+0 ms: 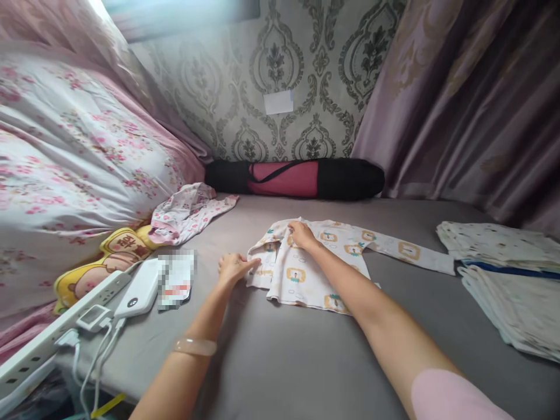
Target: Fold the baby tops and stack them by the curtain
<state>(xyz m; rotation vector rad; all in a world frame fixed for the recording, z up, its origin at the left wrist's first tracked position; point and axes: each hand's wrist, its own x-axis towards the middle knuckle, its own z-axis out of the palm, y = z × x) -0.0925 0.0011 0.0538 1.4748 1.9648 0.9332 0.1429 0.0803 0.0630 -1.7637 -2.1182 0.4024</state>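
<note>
A small cream baby shirt (pixel 315 262) with printed animal squares lies flat on the grey bed sheet (pixel 284 361), one sleeve stretched to the right. My left hand (pixel 234 267) pinches the folded left sleeve at its edge. My right hand (pixel 301 233) presses on the shirt near the collar, fingers curled onto the cloth.
A stack of folded pale garments (pixel 507 280) lies at the right. A crumpled pink-printed garment (pixel 190 211) and a yellow cartoon cushion (pixel 102 259) lie at the left beside a flowered quilt (pixel 74 151). A power strip (pixel 56 332), white power bank (pixel 137 296) and a black-and-pink roll bag (pixel 297 178) are also here.
</note>
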